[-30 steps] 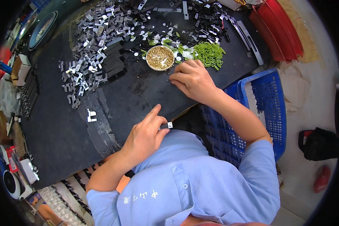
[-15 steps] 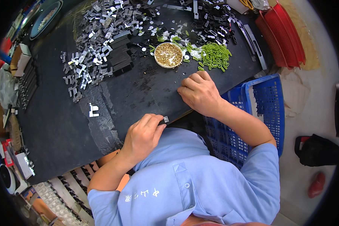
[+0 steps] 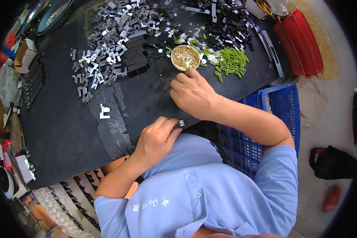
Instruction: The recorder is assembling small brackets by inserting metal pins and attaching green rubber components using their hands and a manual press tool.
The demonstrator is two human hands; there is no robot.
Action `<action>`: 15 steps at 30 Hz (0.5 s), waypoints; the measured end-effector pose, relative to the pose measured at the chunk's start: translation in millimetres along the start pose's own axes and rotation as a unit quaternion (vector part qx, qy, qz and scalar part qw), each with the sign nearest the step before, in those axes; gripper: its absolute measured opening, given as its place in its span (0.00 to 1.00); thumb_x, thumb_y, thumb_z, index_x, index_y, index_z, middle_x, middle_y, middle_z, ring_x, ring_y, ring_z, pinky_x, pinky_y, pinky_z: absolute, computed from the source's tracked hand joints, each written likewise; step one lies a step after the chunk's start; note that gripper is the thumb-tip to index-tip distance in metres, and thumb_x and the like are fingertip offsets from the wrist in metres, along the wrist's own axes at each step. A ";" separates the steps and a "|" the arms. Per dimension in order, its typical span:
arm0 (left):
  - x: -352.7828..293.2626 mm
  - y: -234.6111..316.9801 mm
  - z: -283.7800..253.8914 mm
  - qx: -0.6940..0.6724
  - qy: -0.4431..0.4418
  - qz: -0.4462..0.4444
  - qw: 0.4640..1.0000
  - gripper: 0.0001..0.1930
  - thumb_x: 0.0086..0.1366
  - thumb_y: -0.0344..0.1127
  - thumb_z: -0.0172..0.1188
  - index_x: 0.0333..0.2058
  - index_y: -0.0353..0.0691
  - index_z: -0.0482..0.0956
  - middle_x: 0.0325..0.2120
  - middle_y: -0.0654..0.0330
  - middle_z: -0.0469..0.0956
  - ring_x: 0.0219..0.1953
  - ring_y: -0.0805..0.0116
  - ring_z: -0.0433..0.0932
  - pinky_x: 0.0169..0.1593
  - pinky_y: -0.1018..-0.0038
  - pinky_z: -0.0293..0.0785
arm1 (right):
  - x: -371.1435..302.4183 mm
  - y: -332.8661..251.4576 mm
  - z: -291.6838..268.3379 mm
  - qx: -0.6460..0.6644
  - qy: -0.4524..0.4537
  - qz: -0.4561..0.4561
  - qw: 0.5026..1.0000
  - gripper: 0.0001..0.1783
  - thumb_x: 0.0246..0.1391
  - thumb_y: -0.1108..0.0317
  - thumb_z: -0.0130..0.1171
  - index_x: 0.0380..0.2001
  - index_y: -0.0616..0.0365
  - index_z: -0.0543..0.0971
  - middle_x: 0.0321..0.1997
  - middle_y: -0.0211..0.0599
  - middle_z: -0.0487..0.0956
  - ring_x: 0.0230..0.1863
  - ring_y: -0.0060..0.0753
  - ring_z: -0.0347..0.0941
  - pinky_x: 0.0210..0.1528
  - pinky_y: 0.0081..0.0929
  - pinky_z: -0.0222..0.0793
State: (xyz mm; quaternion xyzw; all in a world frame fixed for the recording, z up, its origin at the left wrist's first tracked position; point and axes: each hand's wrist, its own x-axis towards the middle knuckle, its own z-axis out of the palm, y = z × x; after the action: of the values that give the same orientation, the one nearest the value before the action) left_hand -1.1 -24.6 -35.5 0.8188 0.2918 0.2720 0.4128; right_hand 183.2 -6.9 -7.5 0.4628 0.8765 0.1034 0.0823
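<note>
My left hand point(image 3: 156, 139) rests at the near edge of the black table point(image 3: 67, 135), its fingertips pinched on a small grey metal piece point(image 3: 181, 123). My right hand point(image 3: 192, 94) lies on the table just in front of it, fingers curled, knuckles near a round dish of small brass parts point(image 3: 185, 58). Whether the right hand holds anything is hidden. A heap of green plastic pieces point(image 3: 230, 61) lies right of the dish.
A large pile of grey metal clips point(image 3: 107, 35) and stacked black parts point(image 3: 135, 59) cover the table's far left. One white clip point(image 3: 104, 112) lies alone. A blue crate point(image 3: 273, 119) stands at my right, red baskets point(image 3: 301, 43) beyond it. Boxes crowd the left edge.
My right hand has drawn back from the brass dish toward me. My left hand has curled its pointing finger in and now pinches the small piece at the table edge.
</note>
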 end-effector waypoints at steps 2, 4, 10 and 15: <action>0.0 -2.1 0.6 -0.018 0.030 0.005 0.999 0.08 0.53 0.26 0.62 0.33 0.34 0.75 0.27 0.53 0.74 0.24 0.54 0.76 0.27 0.66 0.73 | -13.1 5.1 9.7 0.220 0.126 0.010 0.967 0.03 0.37 0.66 0.59 0.19 0.51 0.78 0.25 0.28 0.73 0.33 0.30 0.68 0.35 0.27 0.59; 2.4 -1.2 -0.9 -0.023 0.023 0.002 0.999 0.08 0.53 0.26 0.62 0.32 0.34 0.75 0.26 0.53 0.74 0.24 0.54 0.76 0.27 0.66 0.73 | -28.6 1.3 7.7 0.312 0.128 0.016 0.941 0.04 0.34 0.68 0.60 0.19 0.52 0.76 0.25 0.28 0.71 0.32 0.32 0.67 0.35 0.28 0.60; 7.5 -5.4 5.5 -0.003 0.021 0.033 0.999 0.07 0.51 0.24 0.64 0.30 0.33 0.77 0.25 0.56 0.76 0.21 0.64 0.76 0.24 0.73 0.72 | -27.5 0.4 -5.2 0.346 0.087 -0.030 0.934 0.05 0.35 0.66 0.62 0.18 0.53 0.76 0.24 0.27 0.72 0.32 0.30 0.68 0.35 0.27 0.60; 5.3 -5.3 5.6 0.078 -0.005 0.057 0.995 0.07 0.49 0.24 0.65 0.28 0.33 0.76 0.25 0.55 0.76 0.21 0.64 0.76 0.24 0.73 0.72 | -21.4 -9.2 -26.9 0.130 -0.002 -0.105 0.986 0.09 0.34 0.60 0.63 0.19 0.52 0.78 0.25 0.26 0.73 0.32 0.29 0.68 0.35 0.26 0.60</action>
State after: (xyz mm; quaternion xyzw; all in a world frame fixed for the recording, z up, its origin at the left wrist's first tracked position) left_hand 5.0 -21.2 -41.8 0.8652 0.2626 0.2677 0.3328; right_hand 181.4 -32.6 17.1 0.3754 0.9260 -0.0212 0.0335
